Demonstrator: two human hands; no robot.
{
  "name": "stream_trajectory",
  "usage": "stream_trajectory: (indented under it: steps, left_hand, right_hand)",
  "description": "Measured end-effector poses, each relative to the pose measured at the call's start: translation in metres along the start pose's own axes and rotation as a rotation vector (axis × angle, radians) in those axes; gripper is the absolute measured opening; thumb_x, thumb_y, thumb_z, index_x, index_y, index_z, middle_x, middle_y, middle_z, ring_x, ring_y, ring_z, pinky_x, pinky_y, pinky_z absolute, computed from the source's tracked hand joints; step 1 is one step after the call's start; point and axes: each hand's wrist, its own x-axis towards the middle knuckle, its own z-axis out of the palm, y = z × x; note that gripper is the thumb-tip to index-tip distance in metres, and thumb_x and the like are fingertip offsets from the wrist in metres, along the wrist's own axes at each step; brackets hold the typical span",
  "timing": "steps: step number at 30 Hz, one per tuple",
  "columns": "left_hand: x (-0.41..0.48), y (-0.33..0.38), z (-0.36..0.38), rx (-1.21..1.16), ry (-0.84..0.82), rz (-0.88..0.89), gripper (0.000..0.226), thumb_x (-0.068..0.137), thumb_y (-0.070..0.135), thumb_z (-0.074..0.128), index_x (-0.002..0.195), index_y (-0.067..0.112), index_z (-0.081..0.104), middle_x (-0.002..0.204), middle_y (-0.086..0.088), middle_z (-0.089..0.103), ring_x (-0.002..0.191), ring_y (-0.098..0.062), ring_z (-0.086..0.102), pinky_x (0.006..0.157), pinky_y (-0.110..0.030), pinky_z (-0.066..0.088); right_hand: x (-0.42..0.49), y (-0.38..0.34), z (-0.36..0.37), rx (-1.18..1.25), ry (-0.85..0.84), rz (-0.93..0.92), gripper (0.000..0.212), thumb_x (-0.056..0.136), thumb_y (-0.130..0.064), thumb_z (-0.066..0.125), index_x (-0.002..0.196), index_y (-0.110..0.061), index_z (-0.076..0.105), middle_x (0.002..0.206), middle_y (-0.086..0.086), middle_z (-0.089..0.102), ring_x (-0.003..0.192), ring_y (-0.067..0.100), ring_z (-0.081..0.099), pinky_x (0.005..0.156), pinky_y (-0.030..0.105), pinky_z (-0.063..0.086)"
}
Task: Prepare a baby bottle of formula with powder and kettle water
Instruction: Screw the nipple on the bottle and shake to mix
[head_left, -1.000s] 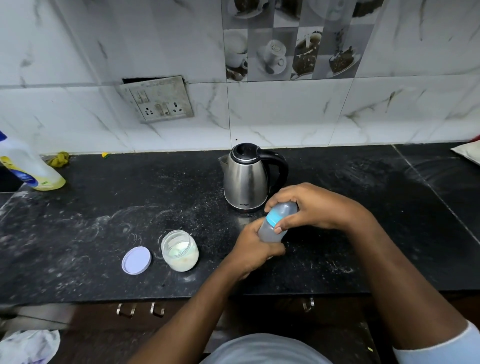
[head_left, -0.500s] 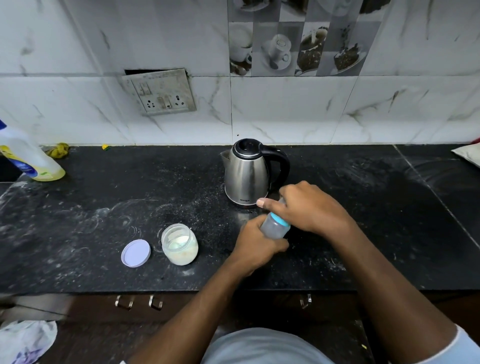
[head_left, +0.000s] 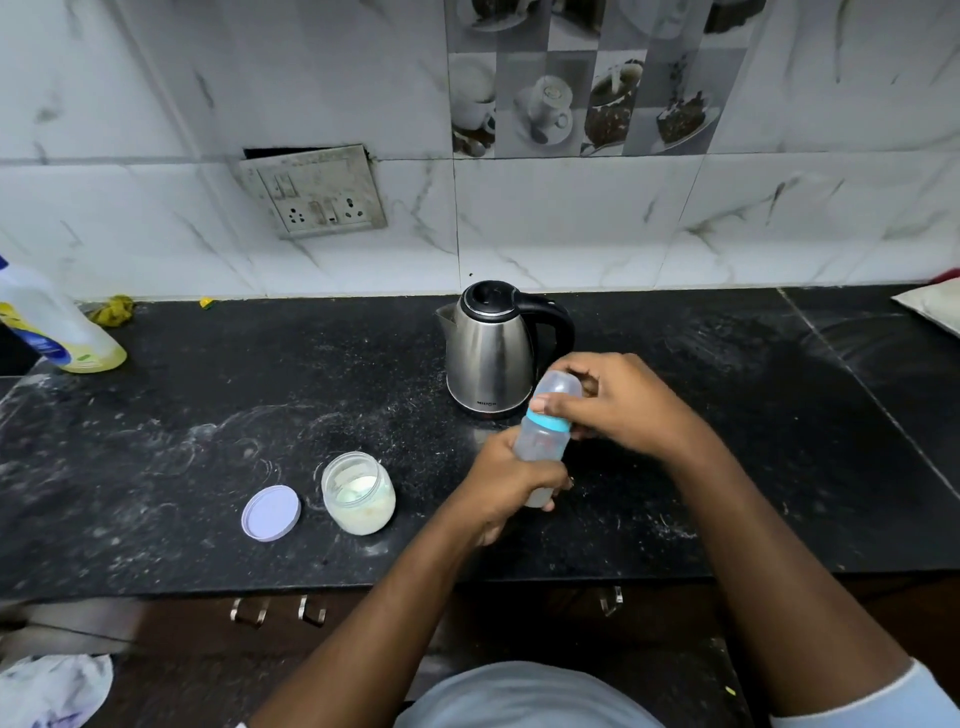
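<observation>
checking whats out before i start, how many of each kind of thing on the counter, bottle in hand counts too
kettle: 1
baby bottle: 1
powder jar: 1
loose lid: 1
cleaner bottle: 1
yellow rag: 1
total: 6

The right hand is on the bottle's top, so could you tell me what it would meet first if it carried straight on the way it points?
Probably the kettle: the right hand points left and slightly away, though depth is unclear.

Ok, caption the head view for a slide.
Left hand steadies baby bottle; right hand holds its cap, beside kettle.
</observation>
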Motion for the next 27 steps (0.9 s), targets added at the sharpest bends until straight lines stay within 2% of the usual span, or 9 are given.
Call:
stream_trajectory:
  steps: [2, 5, 7, 10, 12, 15, 19, 22, 27]
  left_hand:
    - [-0.003, -0.001, 0.001, -0.081, -0.066, -0.062, 0.038, 0.071, 0.003, 0.075, 0.106, 0.008, 0.064, 0.075, -0.006, 0.066, 0.063, -0.017, 0.063, 0.051, -0.028, 0.050]
    - [-0.008, -0.008, -0.006, -0.270, -0.254, -0.234, 0.051, 0.069, 0.015, 0.085, 0.113, 0.013, 0.059, 0.083, -0.005, 0.066, 0.064, -0.018, 0.067, 0.049, -0.024, 0.050]
    - [-0.010, -0.016, -0.013, -0.417, -0.397, -0.300, 0.057, 0.063, 0.027, 0.097, 0.107, 0.013, 0.064, 0.090, -0.008, 0.065, 0.066, -0.020, 0.068, 0.052, -0.024, 0.054]
    - [-0.011, -0.027, -0.015, -0.601, -0.518, -0.276, 0.059, 0.066, 0.048, 0.100, 0.104, 0.011, 0.073, 0.097, -0.009, 0.067, 0.077, -0.022, 0.069, 0.060, -0.026, 0.060]
    - [-0.008, -0.031, -0.014, -0.724, -0.485, -0.283, 0.070, 0.061, 0.052, 0.101, 0.107, 0.007, 0.073, 0.096, -0.010, 0.070, 0.084, -0.025, 0.071, 0.067, -0.033, 0.064]
    - [-0.002, -0.037, -0.013, -0.637, -0.388, -0.235, 0.084, 0.058, 0.072, 0.092, 0.110, 0.008, 0.076, 0.097, -0.006, 0.073, 0.089, -0.023, 0.075, 0.077, -0.031, 0.063]
    - [0.004, -0.039, -0.011, -0.658, -0.249, -0.245, 0.078, 0.066, 0.077, 0.084, 0.108, 0.012, 0.078, 0.088, -0.009, 0.074, 0.076, -0.021, 0.077, 0.063, -0.027, 0.061]
    - [0.004, -0.037, -0.006, -0.737, -0.240, -0.287, 0.073, 0.081, 0.082, 0.063, 0.108, 0.015, 0.075, 0.083, -0.009, 0.073, 0.065, -0.021, 0.075, 0.049, -0.025, 0.059]
    - [0.004, -0.035, -0.001, -0.750, -0.239, -0.303, 0.079, 0.093, 0.087, 0.039, 0.111, 0.019, 0.076, 0.074, 0.000, 0.070, 0.055, -0.020, 0.072, 0.035, -0.022, 0.049]
  right_hand:
    - [-0.006, 0.004, 0.020, -0.124, 0.181, -0.008, 0.035, 0.093, -0.062, 0.066, 0.103, -0.028, 0.072, 0.074, -0.007, 0.074, 0.061, 0.006, 0.069, 0.059, 0.031, 0.057]
    - [-0.012, 0.016, 0.028, 0.156, 0.131, 0.033, 0.062, 0.093, -0.076, 0.044, 0.123, -0.030, 0.072, 0.094, -0.008, 0.077, 0.082, 0.007, 0.073, 0.070, 0.032, 0.058]
    - [-0.016, 0.024, 0.024, 0.455, 0.010, 0.106, 0.056, 0.101, -0.065, 0.041, 0.131, -0.028, 0.069, 0.116, -0.002, 0.077, 0.106, 0.015, 0.073, 0.086, 0.037, 0.061]
    - [-0.025, 0.029, 0.025, 0.834, -0.159, 0.063, 0.045, 0.101, -0.025, 0.062, 0.145, -0.018, 0.058, 0.139, 0.017, 0.066, 0.127, 0.029, 0.064, 0.107, 0.048, 0.051]
    - [-0.028, 0.031, 0.030, 0.850, -0.193, 0.028, 0.057, 0.096, -0.005, 0.068, 0.149, -0.019, 0.053, 0.143, 0.017, 0.062, 0.125, 0.029, 0.064, 0.107, 0.045, 0.052]
    - [-0.027, 0.027, 0.034, 0.750, -0.034, 0.049, 0.062, 0.088, 0.004, 0.075, 0.143, -0.019, 0.056, 0.135, 0.011, 0.068, 0.116, 0.026, 0.069, 0.094, 0.035, 0.058]
    - [-0.028, 0.023, 0.034, 0.709, 0.068, 0.080, 0.066, 0.083, 0.009, 0.078, 0.139, -0.016, 0.057, 0.131, 0.014, 0.069, 0.108, 0.022, 0.071, 0.088, 0.031, 0.061]
    - [-0.034, 0.020, 0.040, 0.747, 0.035, 0.059, 0.078, 0.079, 0.000, 0.082, 0.146, -0.025, 0.053, 0.136, 0.007, 0.068, 0.121, 0.022, 0.069, 0.093, 0.033, 0.059]
    - [-0.045, 0.020, 0.059, 0.766, 0.007, 0.049, 0.102, 0.080, 0.013, 0.081, 0.152, -0.045, 0.038, 0.138, 0.008, 0.066, 0.126, 0.026, 0.066, 0.102, 0.041, 0.057]
